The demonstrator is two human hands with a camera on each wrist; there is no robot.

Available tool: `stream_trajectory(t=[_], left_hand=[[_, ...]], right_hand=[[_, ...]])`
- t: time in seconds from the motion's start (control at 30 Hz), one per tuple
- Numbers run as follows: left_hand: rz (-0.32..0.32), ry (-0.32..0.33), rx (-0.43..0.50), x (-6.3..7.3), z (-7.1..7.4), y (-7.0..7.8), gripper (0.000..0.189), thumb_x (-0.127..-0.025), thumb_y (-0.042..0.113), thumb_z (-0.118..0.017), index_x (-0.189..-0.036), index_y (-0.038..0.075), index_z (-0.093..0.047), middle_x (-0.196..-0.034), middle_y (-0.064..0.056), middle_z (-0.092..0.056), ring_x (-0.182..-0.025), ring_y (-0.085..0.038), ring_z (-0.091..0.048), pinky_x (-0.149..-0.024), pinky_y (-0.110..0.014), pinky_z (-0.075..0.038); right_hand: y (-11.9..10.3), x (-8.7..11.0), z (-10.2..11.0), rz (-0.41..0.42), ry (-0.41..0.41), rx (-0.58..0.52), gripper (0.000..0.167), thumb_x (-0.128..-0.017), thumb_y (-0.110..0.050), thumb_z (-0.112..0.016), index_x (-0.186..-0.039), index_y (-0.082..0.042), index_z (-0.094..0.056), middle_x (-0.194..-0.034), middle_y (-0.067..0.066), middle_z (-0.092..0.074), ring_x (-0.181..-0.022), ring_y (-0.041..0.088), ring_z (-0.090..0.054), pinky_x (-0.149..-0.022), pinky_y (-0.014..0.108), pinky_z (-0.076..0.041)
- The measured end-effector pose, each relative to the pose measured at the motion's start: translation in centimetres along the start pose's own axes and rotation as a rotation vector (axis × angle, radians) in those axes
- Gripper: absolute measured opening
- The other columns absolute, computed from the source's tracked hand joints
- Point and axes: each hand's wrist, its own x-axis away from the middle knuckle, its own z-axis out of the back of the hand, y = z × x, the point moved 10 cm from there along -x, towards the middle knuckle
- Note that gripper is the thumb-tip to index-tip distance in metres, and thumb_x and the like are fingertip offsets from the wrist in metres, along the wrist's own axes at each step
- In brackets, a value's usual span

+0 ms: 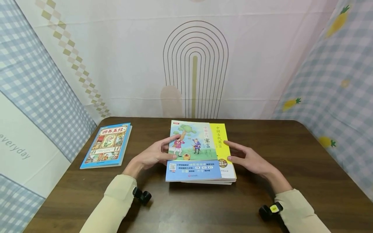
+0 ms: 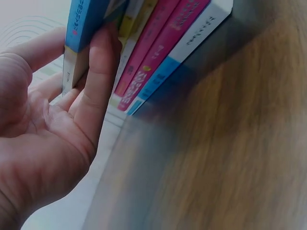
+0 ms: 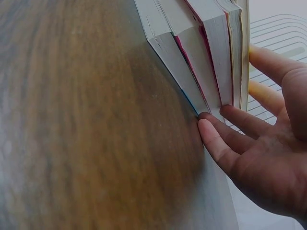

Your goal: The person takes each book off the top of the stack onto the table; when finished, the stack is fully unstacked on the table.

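Observation:
A stack of several books lies mid-table. On top is a picture book with a tree, two figures and a blue band on its cover. It sits shifted left over a yellow book, whose right strip shows. My left hand grips the picture book's left spine edge between thumb and fingers. In the left wrist view, pink spines show beside it. My right hand touches the stack's right side with its fingertips. The right wrist view shows those fingers fairly straight against the page edges.
A blue-bordered book lies apart at the table's far left. The brown wooden table has rounded back corners, and a patterned cloth hangs behind it. Each wrist wears a small black camera.

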Motion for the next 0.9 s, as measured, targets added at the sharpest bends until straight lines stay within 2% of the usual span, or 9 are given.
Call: stream_trajectory(t=[0.17, 0.47, 0.9], left_hand=[[-0.009, 0.02, 0.017, 0.7, 0.6, 0.3, 0.088, -0.099, 0.004, -0.071, -0.17, 0.027, -0.024, -0.144, -0.026, -0.059, -0.109, -0.028, -0.075, -0.09, -0.049, -0.064], [-0.051, 0.028, 0.055, 1.5, 0.9, 0.8, 0.09, -0.099, -0.001, -0.068, -0.171, 0.028, -0.021, -0.145, -0.028, -0.056, -0.11, -0.028, -0.075, -0.09, -0.052, -0.064], [-0.083, 0.061, 0.023, 3.1, 2.2, 1.9, 0.091, -0.099, 0.001, -0.071, -0.17, 0.029, -0.023, -0.148, -0.027, -0.057, -0.11, -0.028, -0.076, -0.091, -0.051, -0.064]], right_hand=[[0.0, 0.1, 0.1, -0.002, 0.001, -0.004, 0.071, -0.103, -0.038, -0.069, -0.165, -0.022, -0.039, -0.169, 0.018, -0.036, -0.15, 0.043, -0.042, -0.12, 0.066, -0.037], [0.3, 0.1, 0.0, -0.009, 0.001, -0.001, 0.071, -0.103, -0.038, -0.07, -0.165, -0.022, -0.039, -0.17, 0.019, -0.034, -0.15, 0.044, -0.042, -0.119, 0.067, -0.039], [0.2, 0.0, 0.0, -0.006, 0.001, -0.006, 0.071, -0.103, -0.038, -0.07, -0.165, -0.021, -0.039, -0.171, 0.019, -0.033, -0.152, 0.045, -0.039, -0.118, 0.067, -0.039]])
